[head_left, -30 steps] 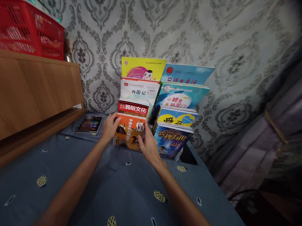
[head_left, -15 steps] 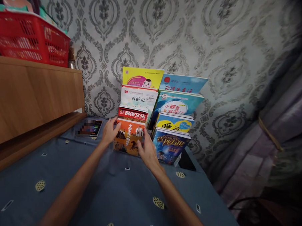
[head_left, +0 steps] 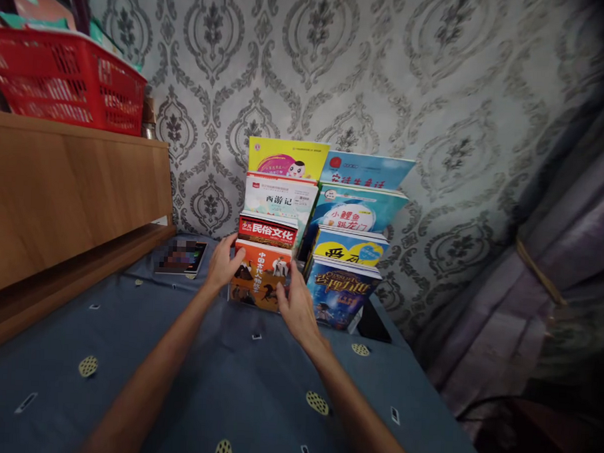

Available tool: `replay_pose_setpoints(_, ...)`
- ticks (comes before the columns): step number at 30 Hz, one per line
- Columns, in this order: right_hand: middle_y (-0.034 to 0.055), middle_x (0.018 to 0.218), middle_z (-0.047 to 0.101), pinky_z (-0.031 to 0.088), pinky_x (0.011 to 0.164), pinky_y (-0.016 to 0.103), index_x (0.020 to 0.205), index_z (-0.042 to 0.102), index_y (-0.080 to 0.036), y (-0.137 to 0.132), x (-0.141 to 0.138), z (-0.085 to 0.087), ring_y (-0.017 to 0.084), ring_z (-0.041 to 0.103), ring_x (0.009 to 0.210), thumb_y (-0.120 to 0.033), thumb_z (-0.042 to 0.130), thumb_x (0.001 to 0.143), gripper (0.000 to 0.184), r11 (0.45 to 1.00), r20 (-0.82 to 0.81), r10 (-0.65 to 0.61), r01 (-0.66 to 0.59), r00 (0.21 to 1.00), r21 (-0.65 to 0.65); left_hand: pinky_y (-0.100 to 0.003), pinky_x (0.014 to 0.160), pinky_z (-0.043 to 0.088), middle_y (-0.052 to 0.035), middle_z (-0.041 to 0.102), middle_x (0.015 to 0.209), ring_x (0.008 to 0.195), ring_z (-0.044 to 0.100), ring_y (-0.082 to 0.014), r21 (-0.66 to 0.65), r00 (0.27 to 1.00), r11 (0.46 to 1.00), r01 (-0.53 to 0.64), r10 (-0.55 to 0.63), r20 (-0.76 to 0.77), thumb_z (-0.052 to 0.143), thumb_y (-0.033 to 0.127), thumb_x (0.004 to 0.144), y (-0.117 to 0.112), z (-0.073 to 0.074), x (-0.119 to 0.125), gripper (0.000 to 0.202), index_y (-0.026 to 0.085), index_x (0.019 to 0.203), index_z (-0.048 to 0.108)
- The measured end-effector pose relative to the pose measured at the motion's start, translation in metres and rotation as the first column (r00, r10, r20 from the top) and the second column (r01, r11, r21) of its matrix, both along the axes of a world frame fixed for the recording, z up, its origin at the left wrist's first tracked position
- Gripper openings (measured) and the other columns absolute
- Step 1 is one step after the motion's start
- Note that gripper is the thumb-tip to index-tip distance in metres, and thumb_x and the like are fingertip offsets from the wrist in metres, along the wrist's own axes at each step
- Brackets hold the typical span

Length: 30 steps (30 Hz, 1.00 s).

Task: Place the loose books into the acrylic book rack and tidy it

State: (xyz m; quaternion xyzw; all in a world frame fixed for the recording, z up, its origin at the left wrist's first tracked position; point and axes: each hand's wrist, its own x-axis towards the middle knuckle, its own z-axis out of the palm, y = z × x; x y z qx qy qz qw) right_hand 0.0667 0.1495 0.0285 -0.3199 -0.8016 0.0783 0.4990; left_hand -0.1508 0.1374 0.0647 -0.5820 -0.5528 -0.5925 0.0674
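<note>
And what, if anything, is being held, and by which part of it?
The orange book, by its side edges: left hand at the left edge, right hand at the right. Whether the red book behind is gripped too, I cannot tell.

From my remote seat I log a home, which room I cannot tell: printed blue cloth point(head_left: 255, 391) spread below my view; patterned wallpaper point(head_left: 383, 90) behind its far edge; a gathered, tied curtain point(head_left: 503, 309) past its right edge; a wooden cabinet point(head_left: 78, 197) along its left edge, red plastic basket point(head_left: 91, 64) on top; illustrated children's books point(head_left: 333, 204) standing near the far edge
</note>
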Motion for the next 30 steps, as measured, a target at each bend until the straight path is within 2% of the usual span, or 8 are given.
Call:
replay_pose_setpoints(9, 0.0232, 0.147, 0.049, 0.044, 0.110, 0.054, 0.157, 0.021, -0.008, -0.006, 0.006, -0.007, 0.032, 0.050, 0.135, -0.029, 0.041, 0.096, 0.068, 0.999, -0.003, -0.046, 0.046, 0.999, 0.024, -0.043, 0.100, 0.050, -0.0116, 0.066, 0.122, 0.112, 0.062, -0.0257, 0.022, 0.992, 0.994, 0.107, -0.109, 0.065, 0.057, 0.026, 0.085, 0.000, -0.003, -0.002, 0.045, 0.017, 0.128, 0.058)
replay_pose_setpoints(13, 0.0206, 0.155, 0.041, 0.045, 0.111, 0.054, 0.160, 0.016, -0.013, -0.020, 0.012, -0.014, 0.031, 0.041, 0.143, -0.027, 0.040, 0.098, 0.067, 0.999, 0.003, -0.033, 0.033, 0.999, 0.023, -0.038, 0.097, 0.051, -0.0125, 0.067, 0.123, 0.112, 0.063, -0.0245, 0.079, 0.970, 0.984, 0.158, -0.169, 0.173, 0.057, 0.036, 0.091, 0.004, 0.000, -0.007, 0.042, 0.016, 0.127, 0.059)
replay_pose_setpoints(15, 0.0175, 0.158, 0.037, 0.042, 0.114, 0.053, 0.160, 0.015, -0.018, -0.036, 0.014, -0.021, 0.029, 0.036, 0.146, -0.025, 0.039, 0.100, 0.066, 0.999, 0.014, -0.016, 0.016, 1.000, 0.049, -0.034, 0.094, 0.052, -0.0116, 0.069, 0.120, 0.110, 0.065, -0.0222, 0.038, 0.970, 0.995, 0.091, -0.097, 0.224, 0.047, 0.043, 0.097, 0.008, 0.000, -0.018, 0.041, 0.016, 0.125, 0.060)
replay_pose_setpoints(17, 0.0141, 0.160, 0.035, 0.039, 0.117, 0.051, 0.161, 0.015, -0.022, -0.056, 0.016, -0.032, 0.027, 0.033, 0.148, -0.021, 0.038, 0.100, 0.065, 0.997, 0.063, 0.029, -0.034, 0.998, 0.066, -0.032, 0.092, 0.052, -0.0105, 0.070, 0.117, 0.108, 0.066, -0.0206, -0.097, 0.975, 0.994, -0.047, 0.067, 0.213, 0.035, 0.044, 0.101, 0.010, -0.004, -0.034, 0.044, 0.016, 0.122, 0.062)
replay_pose_setpoints(20, 0.0126, 0.160, 0.036, 0.043, 0.116, 0.047, 0.160, 0.017, -0.024, -0.085, 0.021, -0.051, 0.024, 0.037, 0.147, -0.015, 0.038, 0.099, 0.066, 0.989, 0.203, 0.139, -0.145, 0.969, 0.014, -0.041, 0.100, 0.048, -0.0140, 0.071, 0.115, 0.113, 0.064, -0.0261, -0.284, 0.952, 0.932, -0.223, 0.272, 0.144, 0.039, 0.037, 0.098, 0.003, -0.024, -0.060, 0.038, 0.015, 0.115, 0.065)
replay_pose_setpoints(24, 0.0138, 0.157, 0.041, 0.048, 0.111, 0.043, 0.157, 0.029, -0.024, -0.104, 0.026, -0.073, 0.025, 0.045, 0.142, -0.014, 0.043, 0.097, 0.063, 0.967, 0.376, 0.253, -0.223, 0.891, -0.121, -0.064, 0.110, 0.032, -0.0298, 0.056, 0.137, 0.137, 0.043, -0.0438, -0.489, 0.889, 0.770, -0.409, 0.458, -0.023, 0.053, 0.030, 0.087, -0.020, -0.065, -0.083, 0.041, 0.007, 0.119, 0.064)
replay_pose_setpoints(27, 0.0146, 0.154, 0.046, 0.049, 0.110, 0.045, 0.151, 0.041, -0.022, -0.105, 0.027, -0.079, 0.027, 0.049, 0.139, -0.016, 0.047, 0.096, 0.056, 0.958, 0.424, 0.281, -0.231, 0.861, -0.167, -0.068, 0.114, 0.022, -0.0297, 0.039, 0.153, 0.148, 0.025, -0.0432, -0.570, 0.858, 0.663, -0.484, 0.486, -0.164, 0.051, 0.033, 0.087, -0.031, -0.085, -0.094, 0.055, 0.006, 0.135, 0.054)
replay_pose_setpoints(30, 0.0150, 0.152, 0.048, 0.049, 0.110, 0.046, 0.149, 0.046, -0.021, -0.102, 0.026, -0.079, 0.027, 0.050, 0.138, -0.018, 0.046, 0.097, 0.052, 0.960, 0.415, 0.272, -0.217, 0.868, -0.177, -0.067, 0.115, 0.021, -0.0246, 0.034, 0.158, 0.151, 0.020, -0.0385, -0.615, 0.841, 0.586, -0.528, 0.465, -0.279, 0.046, 0.039, 0.091, -0.029, -0.091, -0.102, 0.062, 0.010, 0.146, 0.045)
